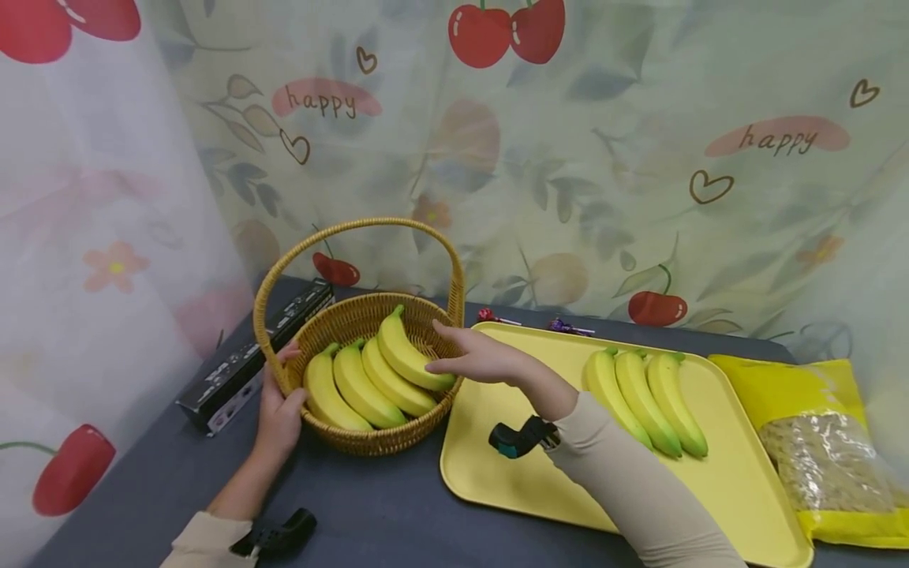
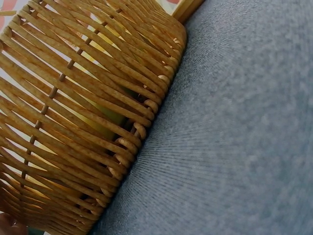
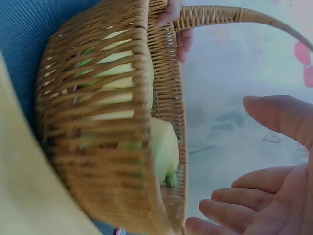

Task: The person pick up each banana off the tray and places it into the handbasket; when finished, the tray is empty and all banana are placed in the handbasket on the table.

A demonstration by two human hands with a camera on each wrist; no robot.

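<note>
A wicker basket (image 1: 387, 450) with a tall arched handle holds several yellow bananas (image 1: 355, 383). My left hand (image 1: 280, 406) grips the basket's left side at the foot of the handle, thumb toward the front. Above the basket's right rim my right hand (image 1: 486, 355) is held with fingers extended and nothing in it. In the right wrist view the thumb and fingers of that hand (image 3: 274, 196) are spread apart beside the basket (image 3: 98, 186). The woven wall (image 2: 83, 98) fills much of the left wrist view, bananas showing through its gaps.
Three bananas (image 1: 646, 402) lie side by side on a yellow tray (image 1: 497, 465) right of the basket. Two wrapped lollipops (image 1: 568, 327) lie behind the tray. A yellow bag with a clear window (image 1: 817, 442) is at far right, a black box (image 1: 241, 379) left of the basket.
</note>
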